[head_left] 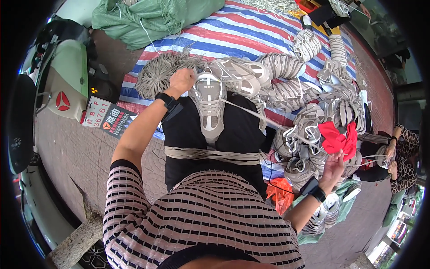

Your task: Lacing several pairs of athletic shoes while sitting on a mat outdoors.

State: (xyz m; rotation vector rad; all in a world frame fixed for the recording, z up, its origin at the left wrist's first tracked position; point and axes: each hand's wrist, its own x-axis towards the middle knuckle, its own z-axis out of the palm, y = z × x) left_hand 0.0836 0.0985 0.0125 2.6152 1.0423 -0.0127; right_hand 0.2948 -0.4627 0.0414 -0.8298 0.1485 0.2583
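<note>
A grey-beige sneaker lies on my lap, toe toward me, with lacing across its front. From its right side a pale shoelace stretches taut to my right hand, whose fingers pinch it out at the right. My left hand is closed at the left edge of the shoe's collar; what its fingers grip is hidden. Just beyond that hand sits a thick bundle of grey laces. More flat laces lie in a band across my black-clad thighs.
Piles of similar sneakers cover the striped tarp ahead and right. A red cloth and an orange bag are near my right arm. A green sack and a scooter stand left. Another person's hands handle a shoe at far right.
</note>
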